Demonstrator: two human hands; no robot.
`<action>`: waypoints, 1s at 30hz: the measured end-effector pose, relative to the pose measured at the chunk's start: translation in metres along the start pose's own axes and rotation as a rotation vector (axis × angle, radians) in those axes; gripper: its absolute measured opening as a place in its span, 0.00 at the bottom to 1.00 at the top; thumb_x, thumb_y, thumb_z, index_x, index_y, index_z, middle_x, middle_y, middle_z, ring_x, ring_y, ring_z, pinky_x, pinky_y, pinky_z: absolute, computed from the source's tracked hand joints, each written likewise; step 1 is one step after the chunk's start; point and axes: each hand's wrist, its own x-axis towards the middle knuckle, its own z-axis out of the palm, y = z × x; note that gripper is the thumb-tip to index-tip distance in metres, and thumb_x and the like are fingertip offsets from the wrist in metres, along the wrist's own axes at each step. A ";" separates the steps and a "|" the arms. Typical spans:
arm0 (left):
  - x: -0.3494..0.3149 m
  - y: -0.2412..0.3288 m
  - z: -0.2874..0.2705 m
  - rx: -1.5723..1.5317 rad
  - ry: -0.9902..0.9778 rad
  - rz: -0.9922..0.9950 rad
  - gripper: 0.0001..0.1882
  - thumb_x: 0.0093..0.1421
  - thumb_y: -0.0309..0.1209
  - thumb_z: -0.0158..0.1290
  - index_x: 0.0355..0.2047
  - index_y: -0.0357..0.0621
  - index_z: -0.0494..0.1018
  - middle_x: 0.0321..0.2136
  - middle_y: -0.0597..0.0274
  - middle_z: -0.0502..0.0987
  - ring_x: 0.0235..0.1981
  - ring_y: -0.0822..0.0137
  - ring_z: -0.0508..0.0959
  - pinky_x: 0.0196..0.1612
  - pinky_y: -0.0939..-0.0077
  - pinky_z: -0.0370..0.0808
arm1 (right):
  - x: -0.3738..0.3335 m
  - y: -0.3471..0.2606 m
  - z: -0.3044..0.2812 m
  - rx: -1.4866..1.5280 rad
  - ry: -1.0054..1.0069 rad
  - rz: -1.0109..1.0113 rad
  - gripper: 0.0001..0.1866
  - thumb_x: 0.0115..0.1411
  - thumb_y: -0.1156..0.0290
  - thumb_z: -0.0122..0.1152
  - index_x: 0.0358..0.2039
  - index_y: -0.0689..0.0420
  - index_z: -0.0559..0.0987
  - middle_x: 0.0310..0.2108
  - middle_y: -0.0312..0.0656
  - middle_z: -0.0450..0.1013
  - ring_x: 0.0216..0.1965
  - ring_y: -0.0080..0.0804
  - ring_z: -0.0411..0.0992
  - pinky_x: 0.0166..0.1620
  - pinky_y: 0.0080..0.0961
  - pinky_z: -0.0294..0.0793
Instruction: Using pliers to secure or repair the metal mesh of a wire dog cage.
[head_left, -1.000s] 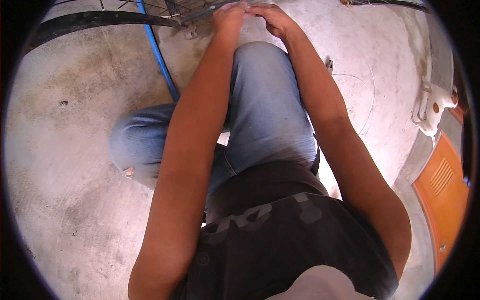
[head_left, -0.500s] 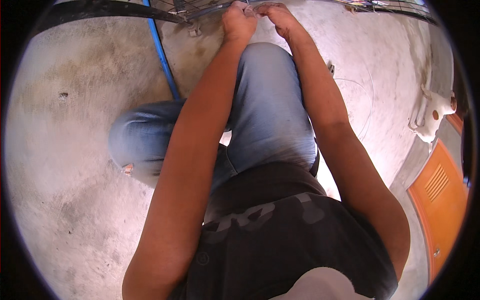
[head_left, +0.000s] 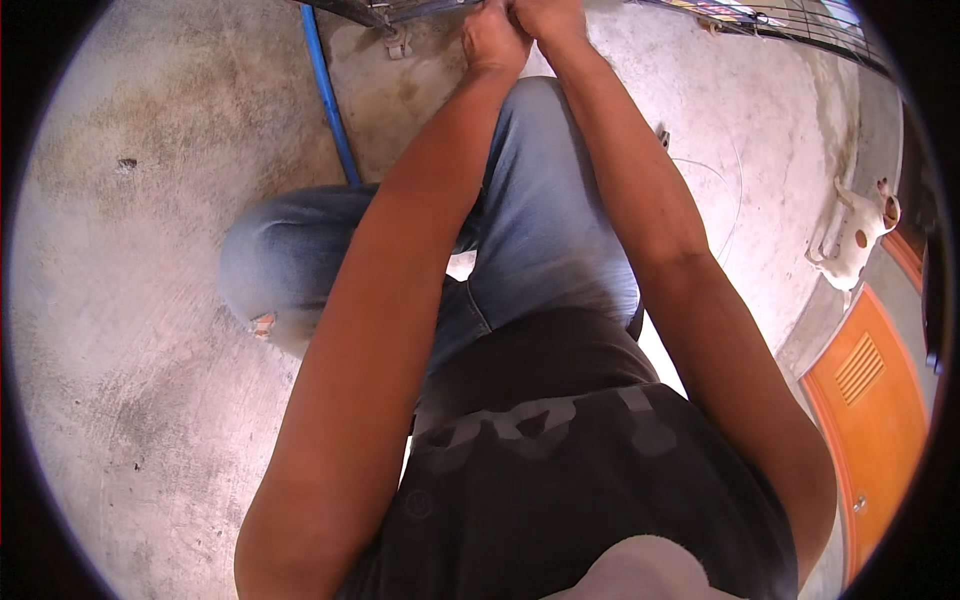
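At the top edge, beside a dark metal frame (head_left: 345,8), my left hand (head_left: 496,40) and my right hand (head_left: 549,18) are held together with curled fingers. Both look closed, and whatever is between them is cut off by the picture's edge and hidden by the hands themselves. My forearms reach forward past my bent, jeans-covered knee (head_left: 545,110). A black wire rack (head_left: 800,32) spans the far right, with colourful items behind its mesh.
A blue pipe (head_left: 328,100) lies on the concrete floor (head_left: 150,250), near a caster (head_left: 398,45) under the frame. On the right are a thin loop of wire (head_left: 738,190), a small dark tool (head_left: 665,138), a white dog with brown patches (head_left: 850,245) and an orange door (head_left: 875,390).
The view has shifted a little, and the frame sits higher in it. My hands have drawn closer together, with the right turned further so its fingers are less visible. The dog's head has moved.
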 end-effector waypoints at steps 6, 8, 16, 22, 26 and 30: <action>0.012 -0.031 0.013 -0.529 0.096 0.004 0.09 0.56 0.32 0.53 0.31 0.38 0.77 0.31 0.49 0.80 0.33 0.55 0.80 0.38 0.64 0.74 | -0.022 -0.033 -0.006 -0.155 0.059 -0.116 0.18 0.49 0.60 0.62 0.22 0.66 0.81 0.26 0.61 0.75 0.32 0.57 0.76 0.38 0.45 0.75; 0.015 -0.040 0.017 -0.865 0.029 -0.180 0.09 0.56 0.31 0.52 0.30 0.37 0.77 0.31 0.51 0.80 0.32 0.59 0.80 0.37 0.67 0.74 | -0.028 -0.033 -0.005 -0.176 0.055 -0.171 0.19 0.49 0.58 0.63 0.21 0.65 0.80 0.25 0.60 0.75 0.32 0.57 0.76 0.37 0.45 0.75; 0.000 -0.022 0.018 -0.507 0.014 -0.111 0.10 0.57 0.29 0.57 0.35 0.34 0.79 0.25 0.59 0.80 0.26 0.70 0.78 0.32 0.75 0.74 | -0.009 0.030 -0.037 0.725 -0.417 0.083 0.07 0.51 0.79 0.60 0.32 0.61 0.82 0.31 0.40 0.78 0.34 0.28 0.74 0.40 0.24 0.73; -0.004 -0.018 0.010 -0.435 0.024 -0.114 0.12 0.56 0.30 0.56 0.38 0.36 0.79 0.27 0.55 0.81 0.30 0.66 0.80 0.36 0.72 0.75 | 0.000 0.055 -0.029 0.893 -0.513 0.287 0.11 0.58 0.71 0.58 0.40 0.60 0.80 0.39 0.43 0.77 0.43 0.31 0.73 0.47 0.26 0.71; -0.007 -0.022 -0.010 -0.377 0.075 -0.116 0.13 0.55 0.33 0.56 0.37 0.37 0.79 0.30 0.51 0.82 0.33 0.60 0.81 0.39 0.70 0.75 | 0.006 0.056 -0.012 1.056 -0.693 0.298 0.15 0.60 0.64 0.57 0.45 0.59 0.78 0.43 0.43 0.76 0.46 0.34 0.72 0.52 0.29 0.69; -0.010 0.007 -0.041 -0.231 0.213 0.038 0.12 0.56 0.33 0.54 0.37 0.40 0.79 0.31 0.49 0.81 0.33 0.55 0.81 0.41 0.68 0.75 | 0.005 0.054 -0.005 1.206 -0.784 0.367 0.16 0.58 0.61 0.62 0.43 0.57 0.79 0.41 0.38 0.78 0.50 0.29 0.70 0.62 0.40 0.43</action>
